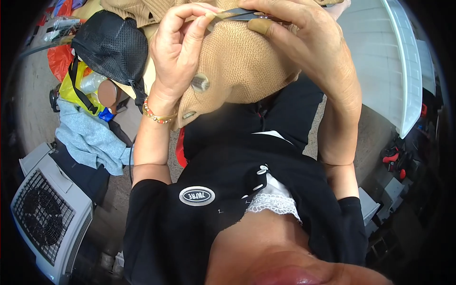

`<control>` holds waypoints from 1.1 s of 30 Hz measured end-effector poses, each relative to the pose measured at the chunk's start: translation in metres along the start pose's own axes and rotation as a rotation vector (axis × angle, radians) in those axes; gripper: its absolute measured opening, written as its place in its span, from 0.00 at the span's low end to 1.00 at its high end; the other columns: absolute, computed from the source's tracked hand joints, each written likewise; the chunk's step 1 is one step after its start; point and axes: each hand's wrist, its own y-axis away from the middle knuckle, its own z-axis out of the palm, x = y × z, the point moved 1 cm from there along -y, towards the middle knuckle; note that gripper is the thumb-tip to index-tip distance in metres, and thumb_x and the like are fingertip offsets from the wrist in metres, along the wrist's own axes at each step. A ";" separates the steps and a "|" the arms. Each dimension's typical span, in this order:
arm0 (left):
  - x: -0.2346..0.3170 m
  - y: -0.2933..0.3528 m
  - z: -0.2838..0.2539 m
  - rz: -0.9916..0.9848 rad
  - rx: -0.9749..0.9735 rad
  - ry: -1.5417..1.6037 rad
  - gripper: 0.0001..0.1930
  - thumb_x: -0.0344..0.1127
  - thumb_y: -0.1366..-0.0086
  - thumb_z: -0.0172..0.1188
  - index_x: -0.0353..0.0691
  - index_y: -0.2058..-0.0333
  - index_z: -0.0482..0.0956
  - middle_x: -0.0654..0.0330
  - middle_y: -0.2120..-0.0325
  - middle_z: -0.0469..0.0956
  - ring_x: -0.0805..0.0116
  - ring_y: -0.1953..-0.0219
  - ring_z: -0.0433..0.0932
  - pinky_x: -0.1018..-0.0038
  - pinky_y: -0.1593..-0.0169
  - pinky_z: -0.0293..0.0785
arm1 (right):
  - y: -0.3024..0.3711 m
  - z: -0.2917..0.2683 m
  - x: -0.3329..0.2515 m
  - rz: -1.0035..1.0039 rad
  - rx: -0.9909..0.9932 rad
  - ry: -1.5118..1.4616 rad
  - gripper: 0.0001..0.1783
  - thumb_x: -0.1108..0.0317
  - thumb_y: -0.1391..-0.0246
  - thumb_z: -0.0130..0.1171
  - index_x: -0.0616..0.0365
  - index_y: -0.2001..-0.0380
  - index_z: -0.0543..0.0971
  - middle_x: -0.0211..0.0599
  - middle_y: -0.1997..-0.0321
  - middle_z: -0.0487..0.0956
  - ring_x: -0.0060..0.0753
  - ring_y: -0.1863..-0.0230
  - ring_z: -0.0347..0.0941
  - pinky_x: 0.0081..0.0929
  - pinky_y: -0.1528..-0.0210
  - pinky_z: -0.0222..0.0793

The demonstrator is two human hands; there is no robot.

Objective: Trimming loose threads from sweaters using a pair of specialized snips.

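A tan knitted garment [247, 61] lies across my lap, its button edge running along the left side. Two buttons show there: a large pale round button [200, 82] and, lower down, another button [189, 115] seen at a slant. My left hand [176, 52] pinches the garment's edge between thumb and fingertips at the top of the view. In my right hand [313, 40] is a pair of small dark scissors [241, 14], the blades pointing left to the pinched spot. A tan covering wraps my right thumb tip. Whether the blades touch a thread is too small to tell.
More tan knitwear [142, 10] lies beyond. On the left are a black mesh item [111, 42], a yellow bag [71, 88], a grey-blue knit [92, 135] and a fan unit [50, 213]. A translucent plastic bin [403, 61] stands at the right.
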 end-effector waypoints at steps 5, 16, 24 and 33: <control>0.007 -0.003 0.004 0.029 0.070 -0.007 0.06 0.26 0.31 0.55 0.31 0.58 0.74 0.58 0.62 0.82 0.80 0.64 0.78 0.84 0.60 0.76 | -0.027 -0.005 -0.026 0.249 -0.278 0.209 0.13 0.68 0.49 0.62 0.58 0.59 0.82 0.43 0.72 0.75 0.45 0.68 0.73 0.36 0.65 0.68; 0.010 -0.010 0.009 0.014 0.062 -0.100 0.06 0.27 0.31 0.55 0.31 0.58 0.75 0.61 0.66 0.83 0.84 0.70 0.76 0.87 0.66 0.73 | -0.035 -0.016 -0.040 0.504 -0.449 0.382 0.14 0.69 0.51 0.62 0.56 0.58 0.82 0.43 0.73 0.74 0.47 0.67 0.73 0.38 0.65 0.67; 0.011 -0.010 0.006 -0.040 0.070 -0.019 0.07 0.29 0.30 0.55 0.32 0.58 0.74 0.59 0.68 0.83 0.80 0.67 0.80 0.84 0.63 0.77 | -0.036 -0.014 -0.037 0.503 -0.489 0.392 0.14 0.68 0.51 0.63 0.55 0.59 0.83 0.43 0.74 0.73 0.46 0.68 0.72 0.38 0.66 0.66; 0.012 -0.010 0.006 0.057 0.078 -0.072 0.05 0.27 0.32 0.56 0.33 0.59 0.75 0.58 0.65 0.82 0.80 0.69 0.79 0.84 0.65 0.77 | -0.039 -0.013 -0.038 0.544 -0.534 0.386 0.14 0.69 0.50 0.63 0.57 0.59 0.83 0.44 0.74 0.73 0.46 0.69 0.72 0.37 0.67 0.66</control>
